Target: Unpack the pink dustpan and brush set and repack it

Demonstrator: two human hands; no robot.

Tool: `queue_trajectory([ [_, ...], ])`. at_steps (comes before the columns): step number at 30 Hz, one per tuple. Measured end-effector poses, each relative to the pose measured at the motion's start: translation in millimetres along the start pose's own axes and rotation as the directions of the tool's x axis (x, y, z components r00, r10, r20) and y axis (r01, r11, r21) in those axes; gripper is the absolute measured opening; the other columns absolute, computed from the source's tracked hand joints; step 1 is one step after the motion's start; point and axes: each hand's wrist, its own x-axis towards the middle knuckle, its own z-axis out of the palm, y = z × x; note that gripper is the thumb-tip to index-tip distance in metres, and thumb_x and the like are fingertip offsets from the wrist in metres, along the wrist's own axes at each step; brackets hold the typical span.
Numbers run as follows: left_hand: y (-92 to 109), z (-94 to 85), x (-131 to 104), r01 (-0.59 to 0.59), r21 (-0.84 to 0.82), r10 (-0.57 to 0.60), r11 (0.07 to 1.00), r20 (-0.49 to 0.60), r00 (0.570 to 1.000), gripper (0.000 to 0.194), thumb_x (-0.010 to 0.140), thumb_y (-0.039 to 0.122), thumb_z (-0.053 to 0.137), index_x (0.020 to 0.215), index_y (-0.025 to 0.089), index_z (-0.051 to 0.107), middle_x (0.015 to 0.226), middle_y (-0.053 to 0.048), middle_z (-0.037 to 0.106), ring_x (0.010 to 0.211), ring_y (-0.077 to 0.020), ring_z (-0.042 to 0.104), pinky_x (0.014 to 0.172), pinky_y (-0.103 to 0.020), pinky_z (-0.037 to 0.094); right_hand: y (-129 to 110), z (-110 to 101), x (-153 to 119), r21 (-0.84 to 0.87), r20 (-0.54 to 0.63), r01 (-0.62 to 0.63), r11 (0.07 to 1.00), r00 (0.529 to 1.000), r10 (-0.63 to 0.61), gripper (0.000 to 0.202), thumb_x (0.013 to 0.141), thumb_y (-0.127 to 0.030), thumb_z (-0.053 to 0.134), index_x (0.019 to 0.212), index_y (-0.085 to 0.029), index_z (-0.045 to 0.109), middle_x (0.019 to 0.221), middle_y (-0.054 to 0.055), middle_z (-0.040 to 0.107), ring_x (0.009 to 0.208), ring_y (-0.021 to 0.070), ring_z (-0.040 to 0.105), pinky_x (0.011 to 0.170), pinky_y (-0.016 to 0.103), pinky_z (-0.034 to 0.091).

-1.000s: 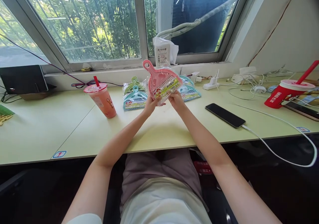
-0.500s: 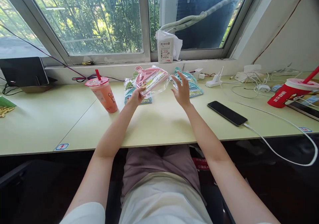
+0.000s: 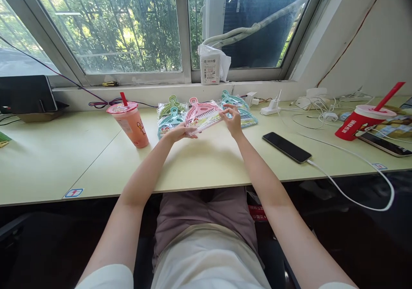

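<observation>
Over the table I hold a pink toy-sized dustpan-and-brush set [image 3: 204, 114] in a clear plastic wrapper. My left hand [image 3: 180, 132] supports it from below at its lower left, thumb against the wrapper and fingers underneath. The thumb and fingers of my right hand [image 3: 231, 118] pinch its right edge. Behind on the left lie similar wrapped sets, a green one [image 3: 173, 105] and a blue one [image 3: 170, 118], partly covered by the pink one. Another blue set [image 3: 242, 109] rests behind my right hand.
A pink drink cup [image 3: 131, 126] with a red straw stands left of my hands. To the right are a black phone [image 3: 287, 146] on a white cable, a red cup [image 3: 360, 124], a second phone and tangled chargers. A white package [image 3: 210, 68] sits on the windowsill.
My right hand has closed from spread fingers onto the right edge of the pink set. The set has come lower, and my left hand has shifted beneath it. The view has moved slightly right.
</observation>
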Motion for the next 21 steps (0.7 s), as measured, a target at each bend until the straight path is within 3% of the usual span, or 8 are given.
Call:
queue_trajectory([
  [7, 4, 22.0, 0, -0.094, 0.108, 0.096, 0.99, -0.006, 0.995, 0.048, 0.073, 0.028, 0.081, 0.113, 0.013, 0.057, 0.085, -0.009, 0.073, 0.061, -0.0177, 0.071, 0.066, -0.033, 0.06, 13, -1, -2, 0.04, -0.066, -0.027, 0.999, 0.997, 0.03, 0.026, 0.082, -0.049, 0.07, 0.077, -0.025, 0.062, 0.133, 0.007, 0.054, 0.131, 0.0257, 0.046, 0.114, 0.047, 0.036],
  [14, 7, 18.9, -2, -0.11, 0.113, 0.11, 0.987, 0.001, 0.994, 0.06, 0.069, 0.028, 0.084, 0.118, 0.018, 0.051, 0.087, -0.007, 0.074, 0.059, -0.0155, 0.069, 0.058, -0.027, 0.056, 7, 1, -8, -0.046, -0.057, 0.07, 0.996, 0.996, -0.073, 0.027, 0.09, -0.053, 0.061, 0.082, -0.027, 0.061, 0.137, 0.007, 0.054, 0.131, 0.0254, 0.05, 0.111, 0.045, 0.04],
  [21, 12, 20.4, -5, -0.116, 0.155, 0.115, 0.981, 0.016, 0.993, 0.054, 0.066, 0.03, 0.084, 0.11, 0.016, 0.057, 0.09, -0.009, 0.074, 0.061, -0.0158, 0.07, 0.057, -0.027, 0.053, -12, -4, -17, -0.181, -0.037, 0.076, 0.981, 0.996, -0.084, 0.024, 0.096, -0.048, 0.052, 0.087, -0.029, 0.064, 0.132, 0.004, 0.063, 0.141, 0.0283, 0.044, 0.119, 0.056, 0.024],
])
